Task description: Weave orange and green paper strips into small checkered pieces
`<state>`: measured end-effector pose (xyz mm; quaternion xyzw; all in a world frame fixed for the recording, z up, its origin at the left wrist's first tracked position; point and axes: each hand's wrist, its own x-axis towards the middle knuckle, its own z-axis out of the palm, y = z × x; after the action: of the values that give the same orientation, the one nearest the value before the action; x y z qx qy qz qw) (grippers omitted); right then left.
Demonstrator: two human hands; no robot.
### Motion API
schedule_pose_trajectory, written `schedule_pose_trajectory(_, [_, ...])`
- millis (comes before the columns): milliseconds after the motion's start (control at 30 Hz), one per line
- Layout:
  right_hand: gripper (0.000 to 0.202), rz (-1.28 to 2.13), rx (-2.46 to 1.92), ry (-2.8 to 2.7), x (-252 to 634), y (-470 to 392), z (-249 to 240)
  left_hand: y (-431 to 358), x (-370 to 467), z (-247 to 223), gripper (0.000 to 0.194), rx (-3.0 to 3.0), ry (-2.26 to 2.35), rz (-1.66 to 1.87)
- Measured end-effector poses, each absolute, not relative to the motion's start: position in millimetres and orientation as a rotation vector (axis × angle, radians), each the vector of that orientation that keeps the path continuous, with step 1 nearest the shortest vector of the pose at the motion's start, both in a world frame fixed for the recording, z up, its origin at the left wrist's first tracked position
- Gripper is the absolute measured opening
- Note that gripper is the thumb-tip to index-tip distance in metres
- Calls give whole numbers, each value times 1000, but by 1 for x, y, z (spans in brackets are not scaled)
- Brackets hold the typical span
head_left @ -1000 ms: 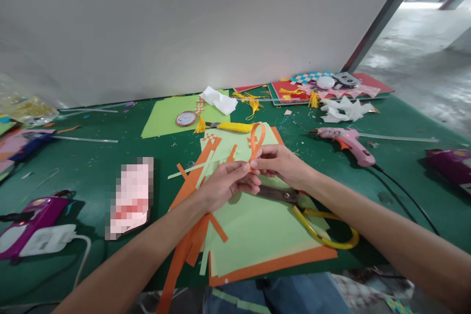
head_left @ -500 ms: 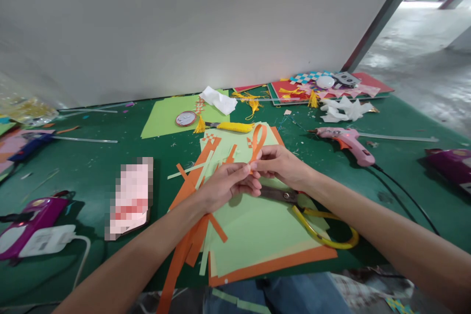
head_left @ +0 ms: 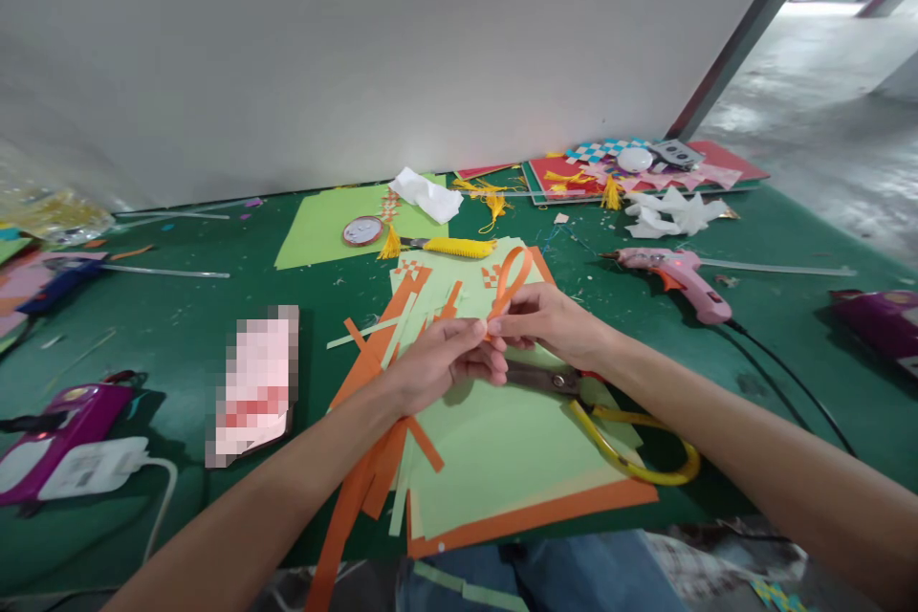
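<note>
An orange paper strip (head_left: 513, 279), bent into a loop that points up and away from me, is pinched at its lower ends between both hands. My left hand (head_left: 453, 356) closes thumb and fingers on those ends from the left. From the right, my right hand (head_left: 543, 320) grips the same place with its thumb and fingertips. Beneath the hands lie light green paper sheets (head_left: 502, 469) over an orange sheet (head_left: 609, 498). Scissors (head_left: 631, 469) with yellow handles rest on the sheets, their blades partly under my right hand. Loose orange strips (head_left: 359, 459) pass below my left forearm.
A pink glue gun (head_left: 674, 275) lies at right with its cord trailing toward me. Left are a blurred-out flat pink object (head_left: 254, 387) and a purple power strip (head_left: 78, 421) with a charger. A yellow cutter (head_left: 459, 248), tassels (head_left: 494, 206) and crumpled tissue (head_left: 426, 195) lie beyond the hands.
The orange loop has tilted to the right and opened a little wider. Both hands keep their pinch in nearly the same place.
</note>
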<state>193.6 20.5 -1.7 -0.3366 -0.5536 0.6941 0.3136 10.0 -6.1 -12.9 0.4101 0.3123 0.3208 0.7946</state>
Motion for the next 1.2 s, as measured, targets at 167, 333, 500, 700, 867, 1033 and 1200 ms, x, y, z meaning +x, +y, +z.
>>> schedule_pose_trajectory(167, [24, 1835, -875, -1429, 193, 21, -3, -7, 10, -13, 33, 879, 647, 678])
schedule_pose_trajectory(333, [21, 1838, -848, -1430, 192, 21, -2, -7, 9, -13, 33, 880, 635, 668])
schedule_pose_trajectory(500, [21, 1843, -859, -1419, 193, 20, -2, -6, 9, -12, 32, 872, 646, 677])
schedule_pose_trajectory(700, [22, 1849, -866, -1420, 193, 20, 2, -5, 9, -13, 33, 877, 650, 673])
schedule_pose_trajectory(867, [25, 1744, -952, -1419, 193, 21, 1, -7, 11, -12, 35, 980, 691, 729])
schedule_pose_trajectory(1033, [27, 1682, -943, -1449, 193, 22, -3, -16, 15, -10, 29, 1379, 937, 797])
schedule_pose_trajectory(1200, [26, 1632, -951, -1512, 192, 19, -5, -19, 16, -10, 25, 1497, 983, 815])
